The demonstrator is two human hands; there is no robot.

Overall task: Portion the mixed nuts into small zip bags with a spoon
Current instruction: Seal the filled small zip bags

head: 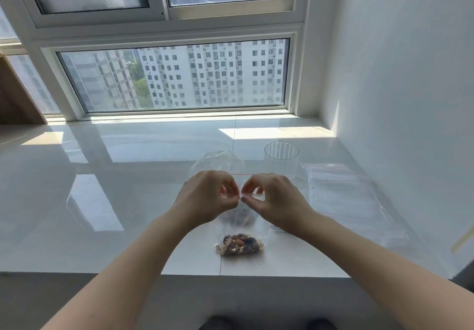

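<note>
Nearest you, a filled zip bag (239,245) of mixed nuts lies flat on the white sill (128,175), close to its front edge. Just beyond it your left hand (207,197) and right hand (273,199) are raised side by side, fingertips almost touching, each with thumb and forefinger curled, pinching the top strip of a second small zip bag (241,217) whose nuts hang dark below your hands. Behind them sits a crumpled clear bag (218,160). To the right stand a clear ribbed cup (281,154) and a stack of empty zip bags (341,191). No spoon can be made out.
</note>
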